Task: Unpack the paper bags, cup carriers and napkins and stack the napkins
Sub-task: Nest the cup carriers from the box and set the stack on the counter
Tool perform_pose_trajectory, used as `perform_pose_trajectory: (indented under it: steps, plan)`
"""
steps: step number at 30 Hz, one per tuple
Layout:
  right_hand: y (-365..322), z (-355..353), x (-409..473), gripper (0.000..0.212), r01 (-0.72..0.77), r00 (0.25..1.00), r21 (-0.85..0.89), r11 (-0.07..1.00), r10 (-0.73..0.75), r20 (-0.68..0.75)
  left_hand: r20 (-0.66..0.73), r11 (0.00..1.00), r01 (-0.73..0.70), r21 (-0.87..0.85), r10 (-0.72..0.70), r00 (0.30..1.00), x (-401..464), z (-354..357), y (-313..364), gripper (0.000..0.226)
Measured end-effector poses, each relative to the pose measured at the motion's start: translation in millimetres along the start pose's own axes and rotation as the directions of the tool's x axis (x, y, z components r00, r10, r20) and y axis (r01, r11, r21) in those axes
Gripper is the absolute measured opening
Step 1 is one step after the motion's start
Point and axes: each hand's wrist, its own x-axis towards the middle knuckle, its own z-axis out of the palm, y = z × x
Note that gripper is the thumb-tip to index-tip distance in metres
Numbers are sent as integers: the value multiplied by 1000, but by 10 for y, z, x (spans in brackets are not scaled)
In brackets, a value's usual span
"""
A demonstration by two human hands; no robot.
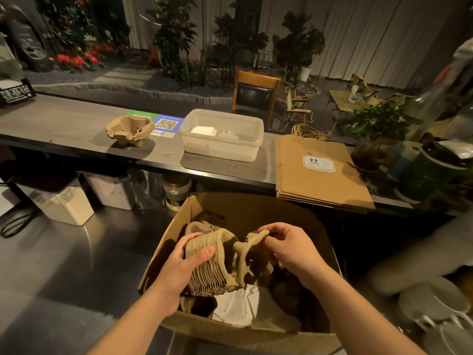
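A big cardboard box (pixel 256 326) sat open on the shiny metal counter (pixel 64 265), and everything here is told from that box. Just above the box, the left hand (pixel 176 272) gripped a thick stack of cup carriers (pixel 207 262), with the thumb curled over the front and the fingers wrapped round the back. The right hand (pixel 289 248) pinched one cup carrier (pixel 249 245) by its top edge. That one carrier was tipped away from the stack but was touching it at the bottom. Inside the box, under the hands, lay some white napkins (pixel 238 306) and more brown carriers. Behind the box, up on the grey wooden shelf (pixel 64 121), a flat pile of paper bags (pixel 320 172) lay to the right. A clear plastic tub (pixel 222 135) with white things inside stood straight behind the box. To the left of the tub sat another small pile of cup carriers (pixel 130 130), next to a card with a square code (pixel 166 125). Some jars (pixel 176 192) stood under the shelf, just behind the box.
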Motion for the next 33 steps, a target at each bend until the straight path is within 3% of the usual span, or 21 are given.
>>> perform_pose_trajectory:
  steps: [5,8,10,18,21,26,31,33]
  plan:
    - [45,11,39,9,-61,998,32,998,60,15,28,999,22,-26,-21,999,5,-12,-9,82]
    - [47,54,22,11,-73,996,38,997,71,53,50,999,29,-23,-28,998,6,-25,-9,91]
    - [56,100,23,11,-61,996,10,998,60,61,65,999,36,-22,-34,997,16,-43,-16,102]
    - [64,278,14,9,32,998,-43,999,-30,51,108,998,56,-32,-52,993,25,-86,-17,103]
    - [43,349,-39,21,61,995,-60,996,-56,77,112,998,52,-32,-48,993,21,-73,-2,104]
    - [60,484,-83,57,123,984,-108,987,-107,140,79,997,59,-41,-55,995,19,-64,14,85]
    - [113,642,-81,68,114,988,-299,948,-75,138,49,997,75,-23,-73,996,16,-41,7,84]
    - [186,632,-18,62,108,978,-258,960,-55,203,34,997,79,-18,-79,996,31,-36,-2,85]
